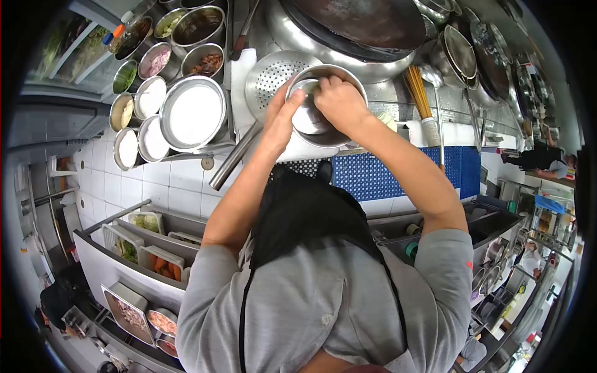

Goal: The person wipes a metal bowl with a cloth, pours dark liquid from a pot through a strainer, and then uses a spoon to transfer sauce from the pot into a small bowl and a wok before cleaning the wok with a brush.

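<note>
A round steel bowl [348, 73] is held in front of me at the counter's edge, with a smaller shiny steel vessel inside it. My left hand [283, 115] grips the bowl's left rim, thumb over the inside. Inside the bowl, my right hand [339, 102] is closed with curled fingers; what they hold, if anything, is hidden. A perforated steel ladle [264, 81] lies behind my left hand, its thick handle [235, 155] pointing down toward me.
A wok [367, 25] sits at the back. Containers of ingredients and a large pot of white contents [193, 115] stand left. A bamboo brush [420, 93] and a long ladle [438, 112] are right. An open drawer [134, 261] is lower left.
</note>
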Tool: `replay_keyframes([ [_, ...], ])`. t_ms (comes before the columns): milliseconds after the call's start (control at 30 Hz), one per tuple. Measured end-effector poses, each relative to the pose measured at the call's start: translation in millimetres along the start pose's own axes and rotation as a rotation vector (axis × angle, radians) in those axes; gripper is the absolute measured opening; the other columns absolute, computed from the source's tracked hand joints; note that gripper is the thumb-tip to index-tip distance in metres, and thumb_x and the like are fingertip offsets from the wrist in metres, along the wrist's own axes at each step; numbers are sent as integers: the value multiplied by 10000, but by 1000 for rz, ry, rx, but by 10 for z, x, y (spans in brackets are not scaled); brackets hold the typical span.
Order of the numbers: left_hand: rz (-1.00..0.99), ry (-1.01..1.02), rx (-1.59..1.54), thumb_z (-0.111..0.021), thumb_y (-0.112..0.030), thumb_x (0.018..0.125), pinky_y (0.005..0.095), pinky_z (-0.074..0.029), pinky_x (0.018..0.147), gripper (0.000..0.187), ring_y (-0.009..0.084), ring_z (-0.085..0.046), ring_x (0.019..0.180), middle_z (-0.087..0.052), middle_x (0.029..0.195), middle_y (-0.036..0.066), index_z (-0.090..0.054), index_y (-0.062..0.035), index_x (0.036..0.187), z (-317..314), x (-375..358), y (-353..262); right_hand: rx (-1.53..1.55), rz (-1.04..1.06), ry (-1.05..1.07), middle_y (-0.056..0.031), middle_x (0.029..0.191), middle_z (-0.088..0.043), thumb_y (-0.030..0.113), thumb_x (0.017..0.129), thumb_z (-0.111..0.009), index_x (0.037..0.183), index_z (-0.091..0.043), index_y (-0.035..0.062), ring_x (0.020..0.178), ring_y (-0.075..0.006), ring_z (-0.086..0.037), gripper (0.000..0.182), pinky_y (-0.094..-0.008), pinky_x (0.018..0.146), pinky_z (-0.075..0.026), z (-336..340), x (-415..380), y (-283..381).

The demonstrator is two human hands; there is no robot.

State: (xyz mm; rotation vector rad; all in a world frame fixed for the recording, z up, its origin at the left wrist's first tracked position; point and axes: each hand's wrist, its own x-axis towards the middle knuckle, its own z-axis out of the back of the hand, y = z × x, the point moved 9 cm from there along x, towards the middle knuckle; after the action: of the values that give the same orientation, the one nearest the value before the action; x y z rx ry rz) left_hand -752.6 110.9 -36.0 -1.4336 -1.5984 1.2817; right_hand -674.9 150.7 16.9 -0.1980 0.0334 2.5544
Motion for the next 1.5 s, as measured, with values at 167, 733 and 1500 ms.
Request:
replay_keyframes([
  [167, 4, 5, 50, -598, -364, 980, 344, -361, 1104, 604, 217, -508, 1279, -597, 1341, 160, -488, -6, 1454, 66, 25, 101, 646, -20, 343, -276, 1073, -685, 75, 769, -626, 939, -703, -66, 1074, -430, -649, 233, -483, 912, -530, -283, -80, 190],
  [733, 40, -241, 95, -653, -390, 912, 363, -382, 1057, 504, 231, -560, 1172, -627, 1236, 99, -626, -17, 1250, 647, 102, 490, 899, -284, -711, -222, 934, -710, 177, 781, -690, 971, -706, -18, 828, -357, -697, 273, -403, 758, -562, 638, -1461, -605],
  [1500, 171, 539, 43, -630, -223, 898, 387, -540, 929, 442, 281, -672, 1059, -670, 1147, 190, -606, 88, 1212, -2400, -667, 482, 93, -802, -483, -94, 936, -598, 140, 742, -641, 813, -655, 35, 907, -267, -617, 127, -330, 610, -557, 135, -3404, -492],
])
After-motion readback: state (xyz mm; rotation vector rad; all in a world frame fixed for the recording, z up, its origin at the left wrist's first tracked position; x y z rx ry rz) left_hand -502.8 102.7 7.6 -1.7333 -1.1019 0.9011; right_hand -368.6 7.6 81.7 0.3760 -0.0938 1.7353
